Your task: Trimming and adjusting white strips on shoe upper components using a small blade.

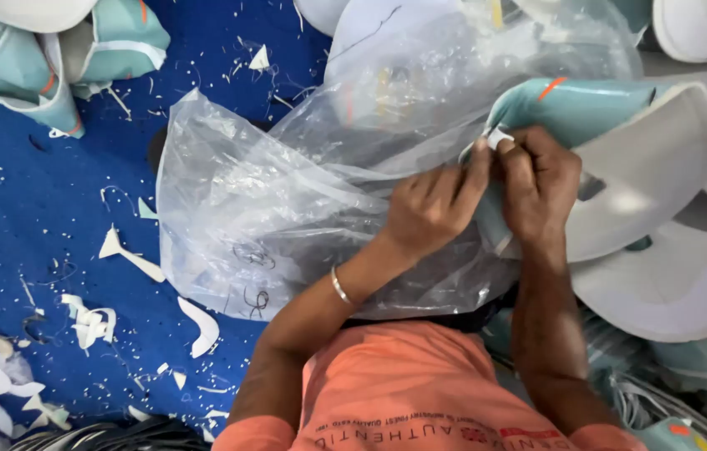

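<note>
Both hands meet right of centre, left hand [433, 205] and right hand [541, 179] pinching a small white tab [499, 138] on a teal shoe upper [570, 113], long axis running left-right, over a clear plastic bag [287, 200].

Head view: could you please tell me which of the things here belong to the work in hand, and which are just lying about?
In hand:
- left hand and right hand, both pinching a small white tab
- teal shoe upper that bears the tab
- clear plastic bag under the hands

Lying about:
- white scraps on the blue surface
- teal pieces, top left
- white curved pieces, right
</note>
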